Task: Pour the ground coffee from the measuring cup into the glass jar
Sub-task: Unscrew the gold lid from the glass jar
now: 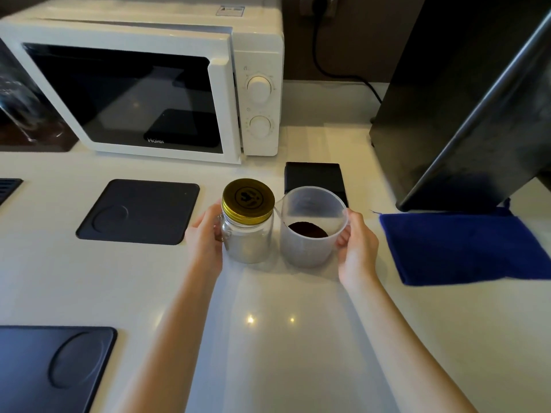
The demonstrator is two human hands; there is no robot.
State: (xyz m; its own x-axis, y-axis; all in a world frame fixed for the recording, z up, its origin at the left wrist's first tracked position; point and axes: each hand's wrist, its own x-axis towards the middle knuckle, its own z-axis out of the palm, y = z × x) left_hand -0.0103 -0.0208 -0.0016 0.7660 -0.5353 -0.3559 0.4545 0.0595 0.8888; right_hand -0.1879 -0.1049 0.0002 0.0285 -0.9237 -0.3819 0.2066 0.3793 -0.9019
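A clear glass jar [249,239] with a handle stands upright on the white counter, closed by a gold screw lid [248,201]. My left hand [205,235] wraps around its handle side. Right beside it stands a translucent plastic measuring cup [310,248] with dark ground coffee [308,230] at its bottom. My right hand [356,245] grips the cup's handle on its right side. Both containers rest on the counter, nearly touching.
A white microwave [143,84] stands behind. A small black scale [313,175] sits just behind the cup. A blue cloth [465,248] lies to the right under a black appliance [465,99]. Dark mats lie at left [140,211] and near left [50,371].
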